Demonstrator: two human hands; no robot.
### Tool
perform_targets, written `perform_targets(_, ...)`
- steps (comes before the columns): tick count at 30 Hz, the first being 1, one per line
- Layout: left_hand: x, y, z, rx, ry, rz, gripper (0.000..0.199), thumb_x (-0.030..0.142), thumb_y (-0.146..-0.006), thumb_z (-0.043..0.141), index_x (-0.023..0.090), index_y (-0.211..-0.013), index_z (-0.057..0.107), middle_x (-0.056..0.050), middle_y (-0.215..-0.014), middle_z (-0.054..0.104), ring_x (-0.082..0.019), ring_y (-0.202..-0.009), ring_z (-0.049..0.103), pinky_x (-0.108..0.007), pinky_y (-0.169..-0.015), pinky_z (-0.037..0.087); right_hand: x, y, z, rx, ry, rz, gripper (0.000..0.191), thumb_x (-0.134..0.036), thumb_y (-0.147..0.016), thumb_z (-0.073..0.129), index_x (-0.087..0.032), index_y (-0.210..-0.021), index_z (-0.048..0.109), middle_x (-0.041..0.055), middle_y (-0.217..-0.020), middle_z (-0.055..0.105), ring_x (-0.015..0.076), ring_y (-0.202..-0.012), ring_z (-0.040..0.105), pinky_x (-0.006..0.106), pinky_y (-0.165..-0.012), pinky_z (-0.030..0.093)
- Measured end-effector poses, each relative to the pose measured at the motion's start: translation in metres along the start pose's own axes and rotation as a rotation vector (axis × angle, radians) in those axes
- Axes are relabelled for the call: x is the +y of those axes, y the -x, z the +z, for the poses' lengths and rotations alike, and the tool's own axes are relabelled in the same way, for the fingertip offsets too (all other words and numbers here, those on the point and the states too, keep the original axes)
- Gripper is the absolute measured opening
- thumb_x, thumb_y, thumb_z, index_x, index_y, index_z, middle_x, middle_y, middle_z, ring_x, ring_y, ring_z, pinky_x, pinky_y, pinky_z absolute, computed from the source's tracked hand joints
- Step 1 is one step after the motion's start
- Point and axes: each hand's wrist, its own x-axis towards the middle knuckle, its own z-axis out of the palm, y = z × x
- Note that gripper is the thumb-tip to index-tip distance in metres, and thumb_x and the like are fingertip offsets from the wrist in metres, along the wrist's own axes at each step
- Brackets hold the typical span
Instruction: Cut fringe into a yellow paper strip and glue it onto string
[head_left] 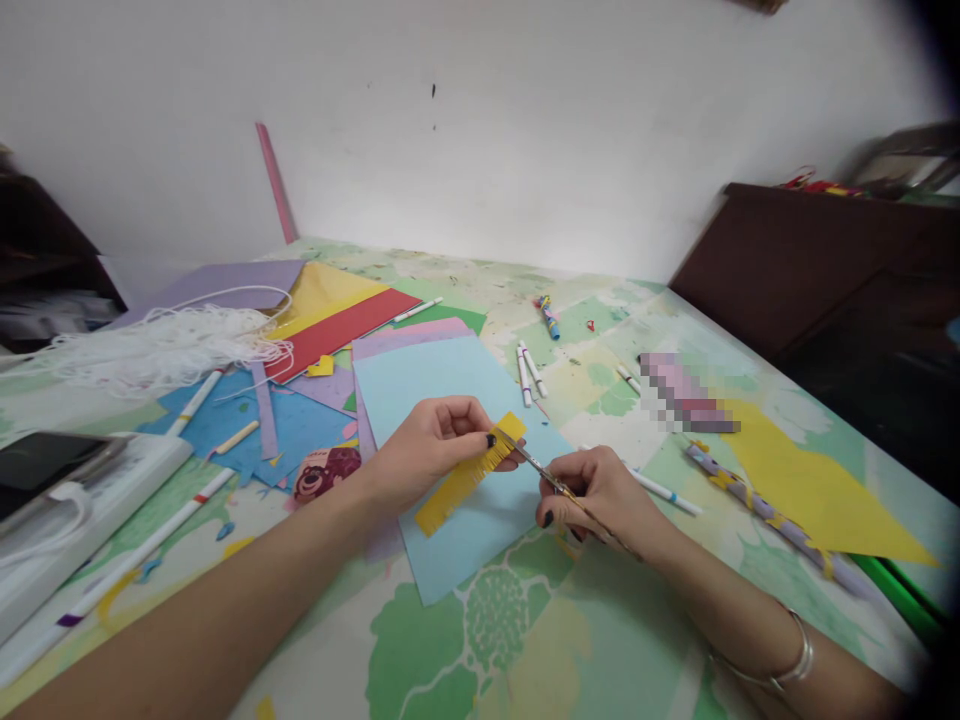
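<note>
Between thumb and fingers, my left hand pinches a yellow paper strip near its upper end. Short cuts run along one long edge of the strip, making a fringe. My right hand is closed around a pair of scissors, whose blades reach the strip's fringed edge beside my left fingertips. Whether the blades are parted is hard to make out. Below both hands lies a light blue paper sheet, on top of pink and purple sheets.
White string, blue paper and a power strip with a phone lie left. Red paper is behind. Several markers are scattered about. At right are yellow paper and a purple decorated roll.
</note>
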Motion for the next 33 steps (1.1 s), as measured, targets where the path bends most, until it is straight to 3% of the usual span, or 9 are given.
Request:
perform_targets(14, -0.0014, -0.0003, -0.0009, -0.007, 0.001, 0.011, 0.012, 0.014, -0.077, 0.062, 0.013, -0.069, 0.053, -0.008, -0.079, 0.073, -0.022, -0.086, 0.069, -0.041, -0.086, 0.052, -0.0014, 0.0011, 0.0008, -0.002, -0.007, -0.002, 0.029, -0.027, -0.062, 0.074, -0.013, -0.051, 0.05, -0.0065, -0.037, 0.04, 0.0048, -0.038, 0.034, 0.015, -0.036, 0.026)
perform_targets(22, 0.0004, -0.0001, -0.0001, 0.001, 0.009, 0.009, 0.014, 0.016, -0.076, 0.063, 0.013, -0.068, 0.052, -0.009, -0.082, 0.073, -0.024, -0.088, 0.068, -0.042, -0.085, 0.051, 0.0015, 0.0014, -0.0013, -0.07, -0.114, -0.02, 0.023, -0.029, -0.063, 0.073, -0.011, -0.062, 0.058, -0.006, -0.043, 0.042, 0.0051, -0.039, 0.037, 0.016, -0.037, 0.03)
perform_targets(33, 0.0, -0.0006, -0.0002, -0.005, 0.016, 0.01, 0.013, 0.014, -0.077, 0.062, 0.013, -0.068, 0.052, -0.009, -0.08, 0.073, -0.023, -0.086, 0.069, -0.041, -0.085, 0.052, -0.0021, 0.0002, 0.0003, -0.041, -0.039, -0.01, 0.023, -0.029, -0.064, 0.072, -0.011, -0.059, 0.059, -0.0055, -0.04, 0.042, 0.0052, -0.038, 0.038, 0.016, -0.037, 0.027)
